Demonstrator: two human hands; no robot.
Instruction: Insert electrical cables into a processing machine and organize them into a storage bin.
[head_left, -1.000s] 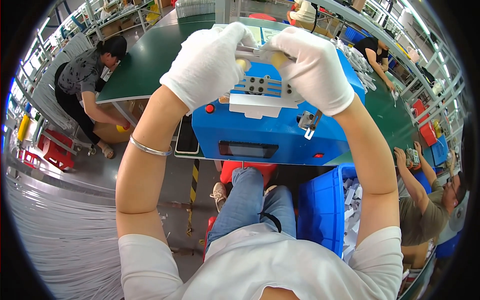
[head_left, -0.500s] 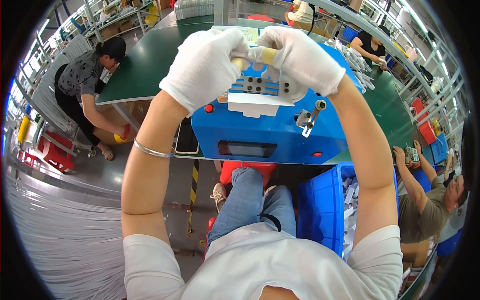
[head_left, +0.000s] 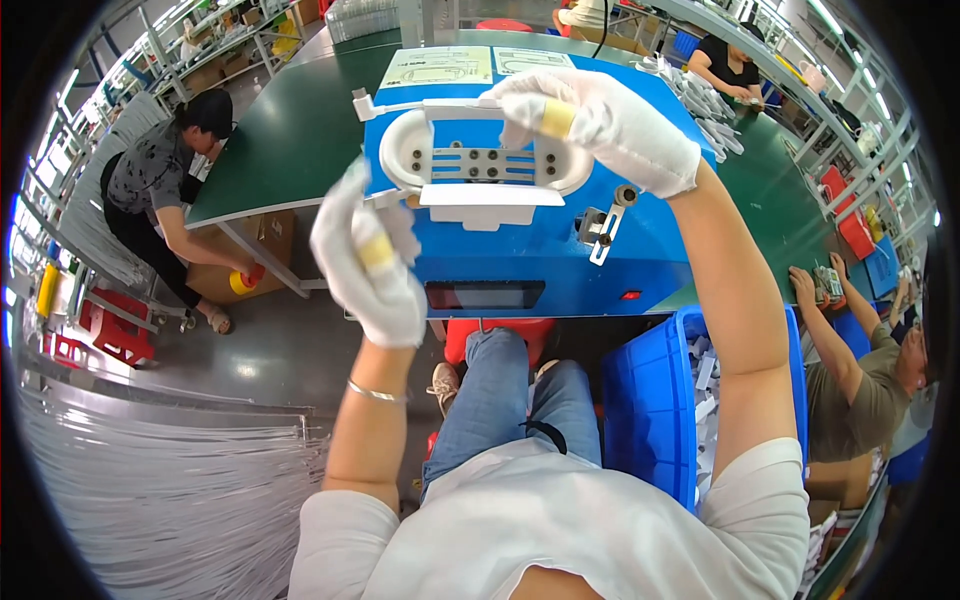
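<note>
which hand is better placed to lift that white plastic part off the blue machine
Right, probably. The right hand already grips the white plastic part at its upper right edge on the blue machine. The left hand hangs off its lower left corner, holding nothing.

A long green bench [head_left: 290,150] ran away toward the far end of the workshop, its far edge lined with metal shelving [head_left: 215,45] stacked with boxes. The floor [head_left: 270,345] was grey and glossy, catching bright overhead light. A person crouched by a cardboard box [head_left: 255,250] under the bench's near-left corner; red stools [head_left: 110,325] stood at left. Another green bench [head_left: 780,190] stretched right.
</note>
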